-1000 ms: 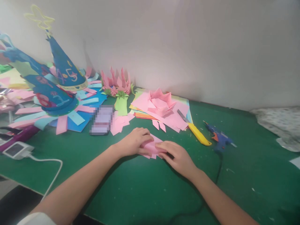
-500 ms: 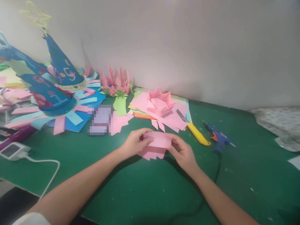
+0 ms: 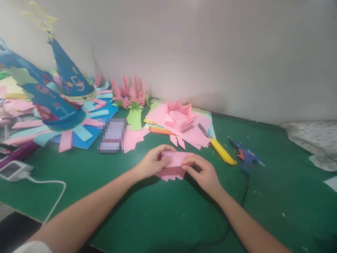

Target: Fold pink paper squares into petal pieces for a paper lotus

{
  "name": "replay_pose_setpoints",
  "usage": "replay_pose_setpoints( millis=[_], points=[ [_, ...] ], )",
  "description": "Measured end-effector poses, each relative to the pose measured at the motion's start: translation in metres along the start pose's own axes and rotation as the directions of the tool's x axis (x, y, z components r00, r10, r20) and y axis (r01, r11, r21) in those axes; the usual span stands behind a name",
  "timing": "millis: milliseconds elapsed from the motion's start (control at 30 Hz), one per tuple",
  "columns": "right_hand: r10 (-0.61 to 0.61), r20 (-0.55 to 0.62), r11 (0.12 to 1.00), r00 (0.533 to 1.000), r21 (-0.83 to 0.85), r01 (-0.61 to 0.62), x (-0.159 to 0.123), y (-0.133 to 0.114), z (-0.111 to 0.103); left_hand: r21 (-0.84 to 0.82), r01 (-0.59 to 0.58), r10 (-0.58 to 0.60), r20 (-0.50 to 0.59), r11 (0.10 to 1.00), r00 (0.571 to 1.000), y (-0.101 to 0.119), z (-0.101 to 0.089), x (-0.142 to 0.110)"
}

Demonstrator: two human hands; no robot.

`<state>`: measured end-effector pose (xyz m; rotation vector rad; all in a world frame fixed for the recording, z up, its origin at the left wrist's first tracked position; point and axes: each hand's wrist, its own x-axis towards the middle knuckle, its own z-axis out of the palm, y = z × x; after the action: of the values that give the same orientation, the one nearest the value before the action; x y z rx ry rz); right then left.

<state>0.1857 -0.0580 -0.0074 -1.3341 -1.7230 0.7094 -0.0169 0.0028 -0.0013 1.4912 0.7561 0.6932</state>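
A small piece of pink paper [image 3: 175, 158] is held between my two hands, just above the green table. My left hand [image 3: 154, 161] pinches its left end, thumb on the near face. At the right end, the thumb and fingers of my right hand [image 3: 204, 172] close on the paper's edge. Beneath it lie several pink paper pieces [image 3: 171, 174] with pointed ends, partly hidden by the held sheet. Beyond my hands, a folded pink paper flower [image 3: 180, 114] rests on a stack of coloured sheets [image 3: 155, 129].
A yellow utility knife [image 3: 222, 151] and a blue glue gun [image 3: 246, 154] lie to the right. Blue cone hats [image 3: 71, 70] with paper strips, a pink paper crown [image 3: 130, 93] and a blurred-out flat object [image 3: 113, 135] are on the left. A white cable [image 3: 63, 189] crosses the left side.
My right hand has shifted slightly left along the pink paper, its fingers now over the right end. The paper sits a little lower and flatter. My left hand is nearly still.
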Motion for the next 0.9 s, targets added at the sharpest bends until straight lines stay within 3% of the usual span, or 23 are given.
replay_pose_setpoints(
  millis=[167,367,533,767,900],
  points=[
    [0.09,-0.084,0.994,0.992,0.071,-0.084,0.001,0.0,0.003,0.121,-0.031,0.034,-0.021,0.992,0.999,0.001,0.004,-0.002],
    [0.178,-0.05,0.968,0.983,0.187,-0.166,0.002,-0.005,0.003,0.224,-0.033,0.064,-0.132,0.974,0.989,0.006,0.011,-0.002],
    [0.223,-0.064,0.955,0.973,0.212,-0.205,0.006,-0.007,0.003,0.218,-0.028,0.055,-0.12,0.976,0.991,0.004,0.012,-0.004],
    [0.328,-0.097,0.877,0.94,0.402,-0.265,0.009,-0.012,0.008,0.141,0.146,-0.136,-0.079,0.979,0.988,0.003,0.015,-0.005],
    [0.358,0.061,0.793,0.932,0.507,-0.338,0.009,-0.018,0.011,-0.031,0.213,-0.215,-0.065,0.977,0.975,0.0,0.015,-0.004]
  ],
)
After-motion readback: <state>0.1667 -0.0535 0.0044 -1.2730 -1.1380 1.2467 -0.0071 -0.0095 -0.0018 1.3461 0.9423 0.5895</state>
